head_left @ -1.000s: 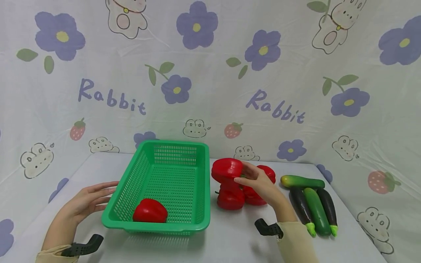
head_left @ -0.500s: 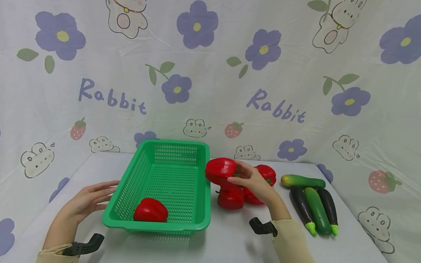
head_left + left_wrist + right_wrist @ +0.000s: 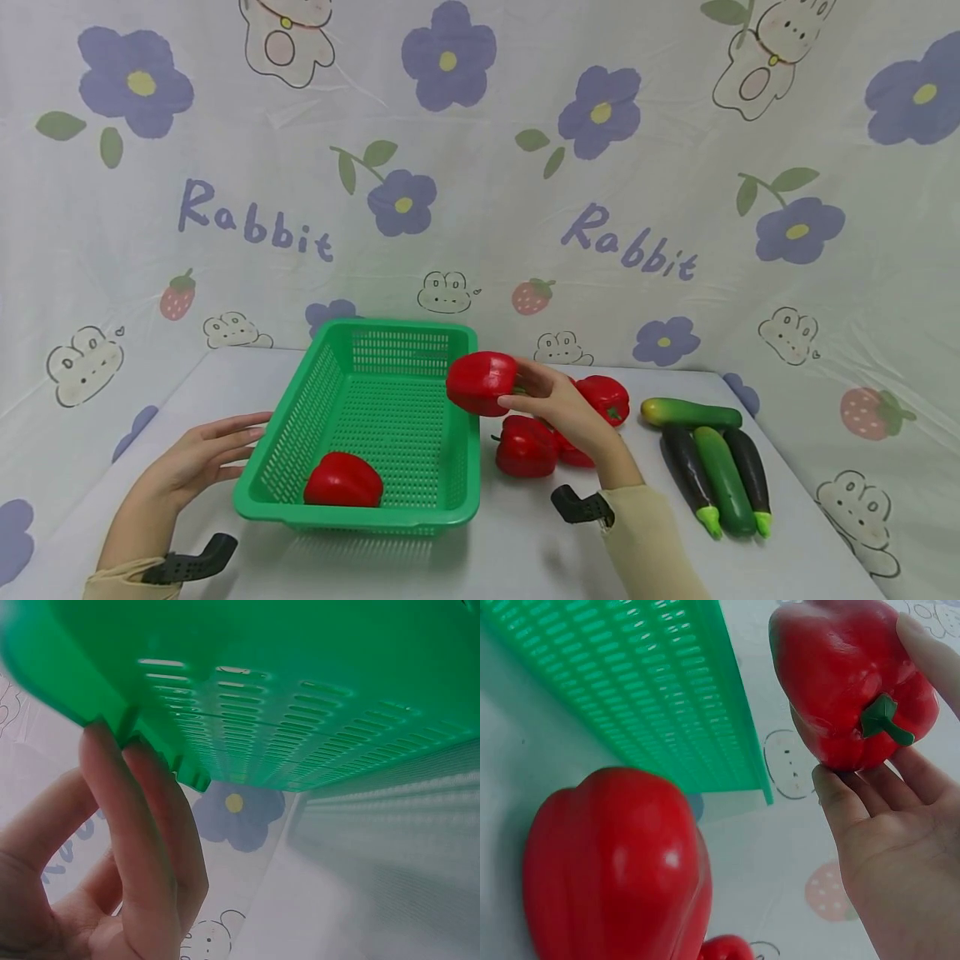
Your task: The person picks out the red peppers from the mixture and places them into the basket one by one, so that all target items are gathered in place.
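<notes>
My right hand (image 3: 558, 406) grips a red bell pepper (image 3: 482, 383) by its stem end, up at the right rim of a green plastic basket (image 3: 360, 518). The green stem of that held bell pepper (image 3: 840, 675) faces the palm in the right wrist view. Inside the basket, at its near left corner, lies another red bell pepper (image 3: 343, 481). My left hand (image 3: 198, 458) is at the basket's left side, fingers extended. In the left wrist view its fingertips (image 3: 96, 733) touch the underside of the rim.
Several red bell peppers (image 3: 527, 447) sit on the table just right of the basket, partly behind the right forearm. Farther right lie a green zucchini (image 3: 723, 483) between two eggplants (image 3: 688, 475), and another zucchini (image 3: 690, 414) across their far ends. A patterned cloth (image 3: 480, 167) hangs behind.
My right hand has carried the bell pepper leftward and slightly up, from over the other peppers to the basket's right rim. The left hand and the basket have stayed put.
</notes>
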`<action>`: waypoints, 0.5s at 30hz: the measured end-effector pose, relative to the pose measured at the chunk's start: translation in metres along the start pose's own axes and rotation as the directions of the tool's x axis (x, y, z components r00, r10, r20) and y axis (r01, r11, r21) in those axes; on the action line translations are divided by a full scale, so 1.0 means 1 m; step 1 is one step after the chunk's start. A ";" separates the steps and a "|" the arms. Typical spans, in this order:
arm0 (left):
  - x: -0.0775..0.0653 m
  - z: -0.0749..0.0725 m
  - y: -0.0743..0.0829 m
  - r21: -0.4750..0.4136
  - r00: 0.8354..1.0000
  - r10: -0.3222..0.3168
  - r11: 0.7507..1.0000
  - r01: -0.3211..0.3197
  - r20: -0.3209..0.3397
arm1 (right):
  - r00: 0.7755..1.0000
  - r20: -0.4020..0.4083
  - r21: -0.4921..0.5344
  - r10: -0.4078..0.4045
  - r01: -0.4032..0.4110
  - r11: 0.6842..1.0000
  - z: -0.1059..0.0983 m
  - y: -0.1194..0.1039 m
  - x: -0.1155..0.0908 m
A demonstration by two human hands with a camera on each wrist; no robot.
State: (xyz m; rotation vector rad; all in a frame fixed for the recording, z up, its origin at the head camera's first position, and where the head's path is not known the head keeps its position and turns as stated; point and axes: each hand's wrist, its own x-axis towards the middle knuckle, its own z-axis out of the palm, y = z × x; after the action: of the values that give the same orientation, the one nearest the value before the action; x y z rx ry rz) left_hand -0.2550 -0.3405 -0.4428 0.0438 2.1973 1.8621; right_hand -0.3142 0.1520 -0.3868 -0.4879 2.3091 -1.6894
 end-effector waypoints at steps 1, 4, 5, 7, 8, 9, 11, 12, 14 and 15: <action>0.000 0.000 0.000 0.002 1.000 -0.002 1.000 0.002 -0.003 | 1.000 0.005 0.003 -0.005 0.005 1.000 0.001 -0.002 0.001; 0.000 0.001 0.000 0.011 1.000 -0.004 1.000 0.004 -0.011 | 0.999 0.024 0.018 -0.022 0.022 1.000 0.004 -0.005 0.004; 0.000 0.001 0.000 0.013 1.000 -0.005 1.000 0.005 -0.014 | 0.999 0.031 0.020 -0.030 0.029 0.999 0.005 -0.006 0.005; 0.000 0.001 0.000 0.012 1.000 -0.007 1.000 0.007 -0.016 | 0.998 0.043 0.025 -0.043 0.042 0.999 0.007 -0.009 0.007; 0.000 0.001 0.000 0.012 1.000 -0.007 1.000 0.007 -0.015 | 0.998 0.048 0.029 -0.049 0.048 0.998 0.007 -0.009 0.008; 0.000 0.001 0.000 0.012 1.000 -0.007 1.000 0.007 -0.015 | 0.997 0.053 0.031 -0.057 0.055 0.998 0.008 -0.010 0.009; 0.000 0.001 0.000 0.007 1.000 -0.007 1.000 0.008 -0.013 | 0.996 0.060 0.031 -0.072 0.070 0.997 0.010 -0.012 0.010; 0.000 0.001 0.000 0.006 1.000 -0.007 1.000 0.007 -0.012 | 0.995 0.063 0.032 -0.079 0.077 0.997 0.011 -0.013 0.011; 0.000 0.001 0.000 0.005 1.000 -0.006 1.000 0.006 -0.009 | 0.993 0.072 0.035 -0.089 0.087 0.996 0.014 -0.014 0.012; 0.000 0.001 0.000 0.003 1.000 -0.005 1.000 0.005 -0.007 | 0.993 0.076 0.036 -0.091 0.088 0.995 0.015 -0.014 0.013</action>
State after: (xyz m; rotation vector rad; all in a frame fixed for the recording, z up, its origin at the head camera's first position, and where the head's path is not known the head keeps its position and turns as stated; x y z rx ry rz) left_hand -0.2546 -0.3399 -0.4425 0.0320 2.2033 1.8591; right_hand -0.3184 0.1301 -0.3778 -0.6476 2.2324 -1.7131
